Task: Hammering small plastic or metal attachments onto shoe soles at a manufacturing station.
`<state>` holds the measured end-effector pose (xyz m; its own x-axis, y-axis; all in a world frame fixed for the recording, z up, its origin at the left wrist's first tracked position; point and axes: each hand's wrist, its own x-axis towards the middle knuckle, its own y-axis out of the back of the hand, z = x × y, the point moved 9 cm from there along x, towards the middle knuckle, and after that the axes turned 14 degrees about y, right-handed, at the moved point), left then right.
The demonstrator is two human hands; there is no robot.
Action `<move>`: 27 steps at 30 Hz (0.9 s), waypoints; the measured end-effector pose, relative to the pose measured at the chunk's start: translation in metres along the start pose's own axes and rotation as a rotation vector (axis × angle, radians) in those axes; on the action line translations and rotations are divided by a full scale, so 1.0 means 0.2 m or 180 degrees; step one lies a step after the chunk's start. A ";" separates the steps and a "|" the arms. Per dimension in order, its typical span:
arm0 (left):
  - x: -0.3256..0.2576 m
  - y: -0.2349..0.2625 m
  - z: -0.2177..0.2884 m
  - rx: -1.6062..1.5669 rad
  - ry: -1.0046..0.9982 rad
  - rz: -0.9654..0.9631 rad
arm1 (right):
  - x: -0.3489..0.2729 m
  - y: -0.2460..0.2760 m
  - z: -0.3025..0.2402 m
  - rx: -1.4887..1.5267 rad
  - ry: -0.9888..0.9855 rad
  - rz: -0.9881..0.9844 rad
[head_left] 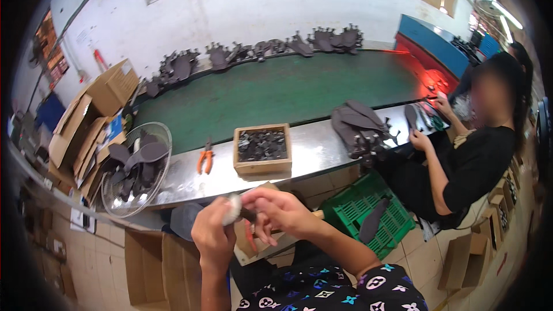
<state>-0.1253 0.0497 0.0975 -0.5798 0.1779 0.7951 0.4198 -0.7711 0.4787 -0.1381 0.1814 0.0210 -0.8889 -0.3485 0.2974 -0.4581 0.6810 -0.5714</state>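
In front of my body, both hands are raised close together over the bench's near side. My left hand (214, 231) is closed round a small rounded white piece (232, 209) with a dark end (247, 215); its exact kind is hard to make out. My right hand (285, 214) is closed at that dark end, thumb and forefinger pinched, other fingers curled below. Under the hands is a light wooden box or stand (266, 249), partly covered by them, with a red-handled tool (250, 236) by it.
On the metal ledge lie orange-handled pliers (205, 158) and a wooden box (262, 167) of small black pieces. A wire basket (165, 181) of dark soles stands left. Beyond runs a green conveyor belt (276, 89). Right are a green crate (340, 210) and a co-worker (484, 155) holding a sole.
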 end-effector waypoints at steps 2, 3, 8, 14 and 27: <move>-0.08 0.03 -0.11 0.0051 0.0825 -0.0701 | -0.02 0.07 -0.05 -0.2945 0.1266 0.0007; -0.12 0.06 -0.16 -0.0243 0.1396 -0.0823 | -0.10 0.06 -0.04 -0.4640 0.1644 -0.0113; -0.29 -0.01 -0.23 -0.3247 0.3114 -0.0398 | -0.58 0.48 0.17 -0.6221 0.0028 0.0050; -0.31 -0.56 -0.41 -0.0092 0.2019 -0.1175 | -1.18 0.70 0.05 -0.5224 0.0061 0.1798; 0.31 -1.29 -0.59 0.1072 0.0338 -0.1911 | -1.41 0.75 0.22 -0.1624 0.0181 0.3395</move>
<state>-0.3523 0.1875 -0.0221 -0.8373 0.4403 0.3241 0.1888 -0.3234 0.9272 0.0449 0.3534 -0.1819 -0.8137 0.5719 -0.1038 0.5808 0.7931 -0.1837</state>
